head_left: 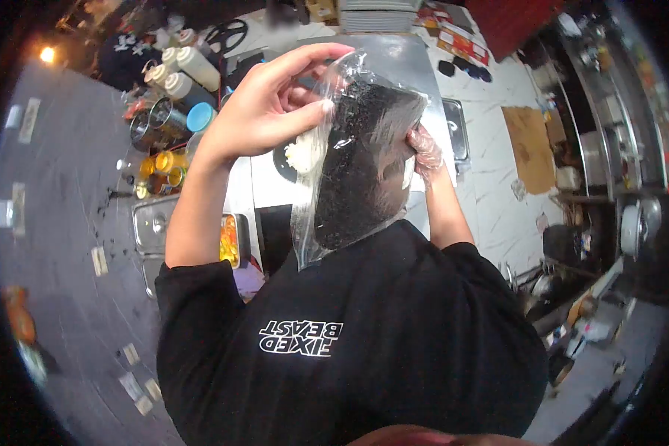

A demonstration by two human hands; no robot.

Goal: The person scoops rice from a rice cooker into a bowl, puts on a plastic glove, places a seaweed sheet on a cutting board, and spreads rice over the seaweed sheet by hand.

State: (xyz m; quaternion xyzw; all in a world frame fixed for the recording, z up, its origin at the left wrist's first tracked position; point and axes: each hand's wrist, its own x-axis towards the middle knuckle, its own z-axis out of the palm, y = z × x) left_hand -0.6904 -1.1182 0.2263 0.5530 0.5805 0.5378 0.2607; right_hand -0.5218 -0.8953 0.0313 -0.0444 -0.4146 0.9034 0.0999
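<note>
A clear plastic bag (364, 160) with dark, flat, sheet-like contents is held up in front of my chest. My left hand (286, 100), bare, pinches the bag's upper left edge between thumb and fingers. On the bag's right side, my right hand (426, 152) wears a thin clear glove and grips the edge, with some of its fingers hidden behind the bag. Partly covered by the bag, a dark round dish with pale food (300, 154) rests on the work surface.
Squeeze bottles (189, 74), a jar with a blue lid (201, 117) and yellow-orange containers (169, 161) stand at the left. Below them are metal lids (154, 223) and a tray of orange-yellow food (230, 239). A brown board (528, 149) lies at the right near metal shelving (595, 160).
</note>
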